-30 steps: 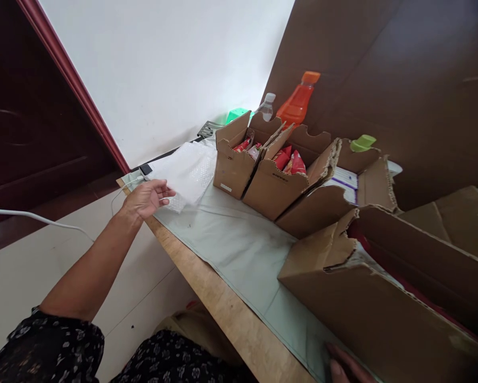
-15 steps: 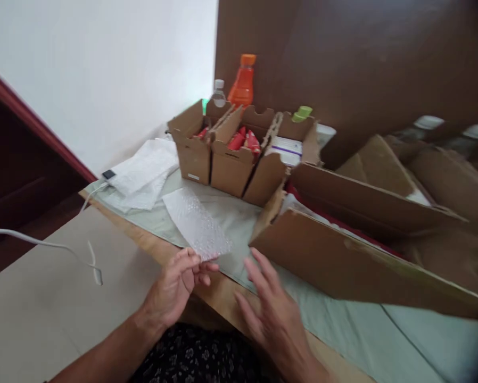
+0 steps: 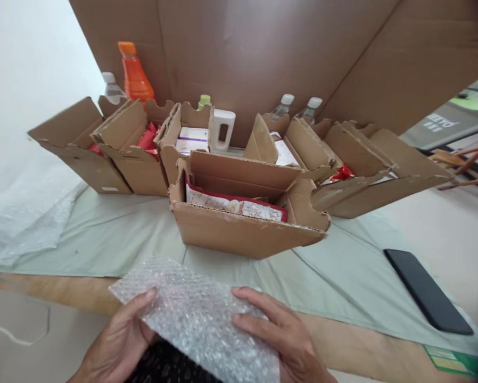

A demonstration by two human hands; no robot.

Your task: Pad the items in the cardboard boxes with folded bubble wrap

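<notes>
A bubble-wrap sheet (image 3: 199,314) sits at the six o'clock of the view, angled across the front edge of the table (image 3: 359,340). The left hand (image 3: 121,332) pinches its near-left edge, thumb on top, while the right hand (image 3: 281,330) grasps the right end with fingertips laid over the upper face. Handling such a thin, springy sheet well probably calls for light pressure at both ends, enough to hold it flat without popping the bubbles, and a little outward tension so the middle does not sag. Working it a little apart from the open cardboard box (image 3: 239,236) at its twelve o'clock, and from the dark phone (image 3: 426,290) at three, should prevent snags. The left fingers beneath the sheet and the right thumb are mostly out of sight, and the lower picture border cuts off the sheet's nearest end; whether it is one layer or a pouch is hard to tell. In the box only the top of a red-edged packet (image 3: 239,206) shows. The clear wrap (image 3: 31,213) at ten o'clock is too washed out to count its layers, and cardboard hides the lower parts of the clear bottles (image 3: 285,109) at one o'clock.
</notes>
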